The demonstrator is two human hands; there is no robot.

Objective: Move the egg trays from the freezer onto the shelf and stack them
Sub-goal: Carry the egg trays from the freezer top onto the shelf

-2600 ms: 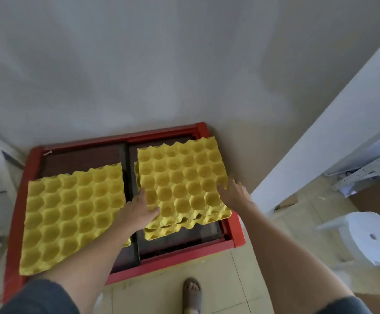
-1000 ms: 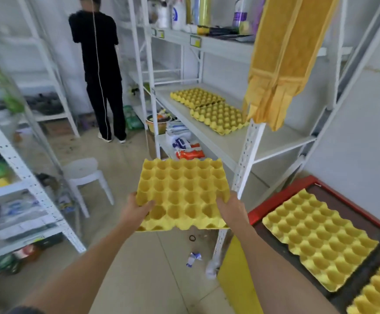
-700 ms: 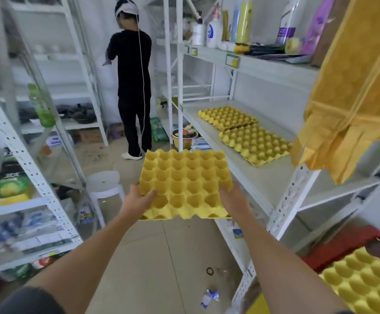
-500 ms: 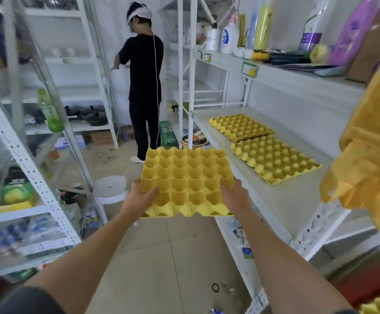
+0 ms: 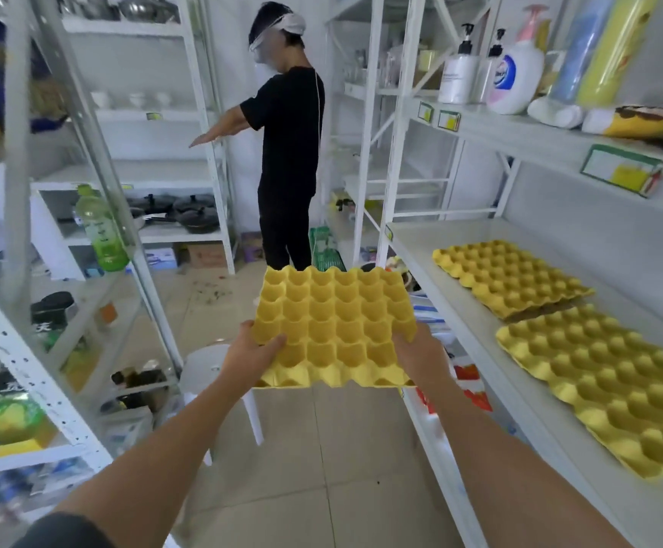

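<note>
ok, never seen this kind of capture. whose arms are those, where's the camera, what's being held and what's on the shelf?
There is no robot here. The arms belong to a person wearing one wide-angle camera on the head, looking forward and down, so you see their own hands from above. There is only this one view.

The left hand and right hand grip the near corners of a yellow egg tray, empty, held roughly level in the aisle over the tiled floor.

To the right is a white shelf. Two more yellow trays lie on it side by side: a far tray and a near tray. Whether either is a stack of several I cannot tell.

The level above holds pump bottles and price tags. Another person in black stands further down the aisle, and a white stool sits below the held tray.
</note>
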